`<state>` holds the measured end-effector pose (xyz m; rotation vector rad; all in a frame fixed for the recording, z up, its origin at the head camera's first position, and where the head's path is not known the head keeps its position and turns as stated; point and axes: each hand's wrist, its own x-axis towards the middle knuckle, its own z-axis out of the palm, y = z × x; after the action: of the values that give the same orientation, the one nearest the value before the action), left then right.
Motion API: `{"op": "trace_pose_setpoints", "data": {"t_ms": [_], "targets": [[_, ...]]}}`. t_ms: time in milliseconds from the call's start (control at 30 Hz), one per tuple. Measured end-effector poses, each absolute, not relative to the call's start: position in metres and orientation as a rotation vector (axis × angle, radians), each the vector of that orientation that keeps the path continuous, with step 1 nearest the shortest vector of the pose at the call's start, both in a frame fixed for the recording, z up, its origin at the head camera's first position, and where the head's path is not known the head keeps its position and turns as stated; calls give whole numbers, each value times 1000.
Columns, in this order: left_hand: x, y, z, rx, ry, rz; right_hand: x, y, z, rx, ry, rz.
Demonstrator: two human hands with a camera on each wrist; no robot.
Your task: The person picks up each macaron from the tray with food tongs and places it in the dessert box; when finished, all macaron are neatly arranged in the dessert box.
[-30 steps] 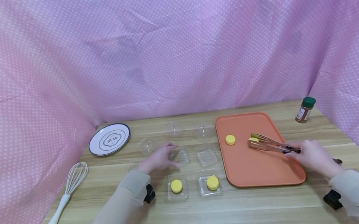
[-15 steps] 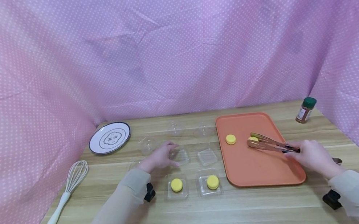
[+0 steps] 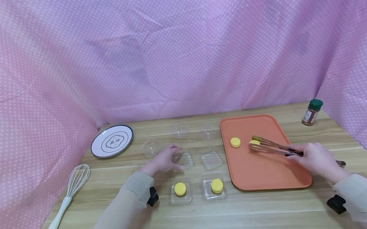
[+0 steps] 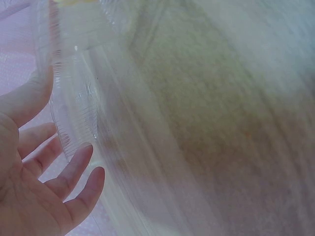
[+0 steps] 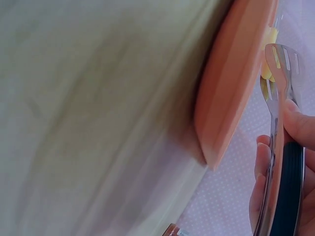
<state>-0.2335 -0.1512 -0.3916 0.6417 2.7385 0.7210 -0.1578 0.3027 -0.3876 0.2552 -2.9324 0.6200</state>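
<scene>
Wood-grain table [image 3: 248,216] bearing orange tray [image 3: 260,171], clear containers [image 3: 212,160], plate [image 3: 112,141], whisk [image 3: 67,200], jar [image 3: 312,112]

pink cloth [image 3: 177,55] (white-dotted, softly creased) hangs behind and beside a pale wood-grained table [image 3: 195,225].

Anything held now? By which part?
Right hand: tongs, held by the dark-gripped arms, behind the slotted heads. Yellow macaron between the heads; clamped or not, can't tell. Left hand: open at the edge of a clear container, no grip visible.

Yellow on orange, pink behind

Tray [image 3: 270,176]: plain orange. Round pieces [image 3: 235,142]: yellow. Tongs [image 5: 292,162]: silvery, dark grip. Containers [image 3: 212,160]: clear. Cloth [image 3: 177,55]: pink-lilac, white polka dots. Plate [image 3: 100,147]: white, dark rim, dark motif. Tabletop [image 3: 215,221]: light wood grain.
</scene>
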Motion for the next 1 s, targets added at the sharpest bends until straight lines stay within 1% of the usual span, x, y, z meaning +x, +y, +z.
{"op": "trace_pose_setpoints", "data": {"t_ms": [567,1000], "targets": [[-234,-153,-390,705,2729,733,-160,275,-379,356,-2838,610],[-234,-152,-387,681,2689,752,-163,250,-376,437,-2802,674]]}}
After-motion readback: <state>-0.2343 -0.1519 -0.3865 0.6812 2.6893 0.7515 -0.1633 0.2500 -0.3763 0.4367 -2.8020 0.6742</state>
